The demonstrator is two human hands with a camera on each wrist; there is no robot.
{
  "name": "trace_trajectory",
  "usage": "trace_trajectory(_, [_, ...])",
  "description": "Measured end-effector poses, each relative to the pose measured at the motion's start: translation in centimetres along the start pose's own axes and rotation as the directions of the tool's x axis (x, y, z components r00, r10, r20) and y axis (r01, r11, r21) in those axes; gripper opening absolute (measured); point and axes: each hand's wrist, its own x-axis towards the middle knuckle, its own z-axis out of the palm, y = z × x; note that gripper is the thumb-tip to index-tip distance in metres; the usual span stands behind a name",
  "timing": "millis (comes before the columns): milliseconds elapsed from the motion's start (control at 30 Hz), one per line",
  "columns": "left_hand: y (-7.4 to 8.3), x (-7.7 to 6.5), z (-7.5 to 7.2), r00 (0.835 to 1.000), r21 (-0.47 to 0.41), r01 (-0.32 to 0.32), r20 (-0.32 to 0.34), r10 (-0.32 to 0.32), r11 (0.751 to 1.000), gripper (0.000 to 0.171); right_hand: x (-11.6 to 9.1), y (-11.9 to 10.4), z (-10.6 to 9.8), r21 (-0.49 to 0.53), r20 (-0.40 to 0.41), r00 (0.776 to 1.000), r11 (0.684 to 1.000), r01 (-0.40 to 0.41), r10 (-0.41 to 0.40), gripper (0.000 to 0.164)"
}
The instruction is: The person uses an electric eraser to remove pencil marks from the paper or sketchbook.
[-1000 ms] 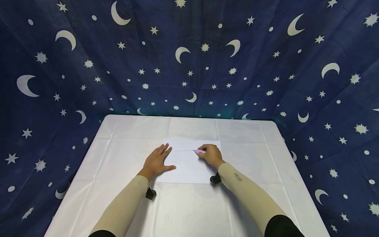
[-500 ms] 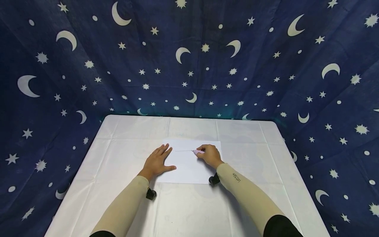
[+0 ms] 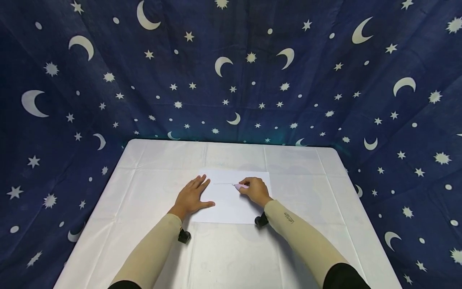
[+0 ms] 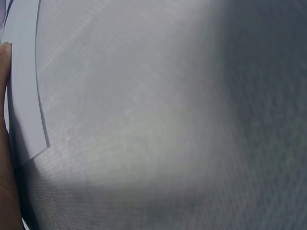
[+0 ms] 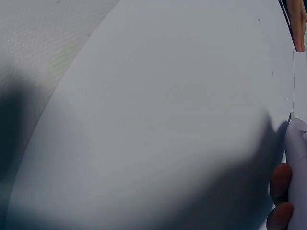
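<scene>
A white sheet of paper lies on the white-covered table, with a thin straight line across its upper part. My left hand rests on the sheet's left side, fingers extended and thumb spread. My right hand grips a lilac utility knife, its small tip at the line's visible right end. In the right wrist view, the thick lilac body of the utility knife shows beside two fingertips. The hand hides the far end of the knife. Only a sliver of my left hand appears there.
The white cloth on the table has fold creases. Behind and beside the table hangs a dark blue curtain with moons and stars. Black wrist cameras sit under both forearms. In the left wrist view, a paper corner shows beside the hand.
My right hand has shifted slightly left and a little nearer, carrying the utility knife's tip back along the line. The left hand has stayed in place on the paper.
</scene>
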Motion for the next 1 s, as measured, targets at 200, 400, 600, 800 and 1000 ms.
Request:
trace_trajectory(200, [0.2, 0.0, -0.4, 1.000, -0.010, 0.017, 0.019, -0.017, 1.000, 0.101, 0.0, 0.1, -0.5, 0.011, -0.015, 1.000, 1.000, -0.010, 0.010, 0.018])
trace_trajectory(400, [0.2, 0.0, -0.4, 0.999, -0.005, 0.018, 0.028, -0.018, 1.000, 0.100, 0.2, 0.1, -0.6, 0.024, -0.011, 1.000, 0.999, -0.021, 0.021, 0.018])
trace_trajectory(600, [0.2, 0.0, -0.2, 1.000, -0.008, 0.005, 0.008, -0.005, 1.000, 0.099, 0.3, -0.3, -0.3, 0.024, -0.004, 1.000, 1.000, -0.007, 0.007, 0.018])
trace_trajectory(800, [0.2, -0.1, -0.2, 1.000, -0.019, 0.000, 0.003, 0.000, 1.000, 0.100, 0.2, -0.3, -0.7, 0.013, 0.006, 1.000, 1.000, -0.014, 0.014, 0.018])
trace_trajectory(1000, [0.2, 0.0, -0.2, 1.000, -0.008, 0.013, 0.022, -0.012, 1.000, 0.101, 0.1, -0.2, -1.1, 0.025, 0.007, 1.000, 0.999, -0.026, 0.026, 0.019])
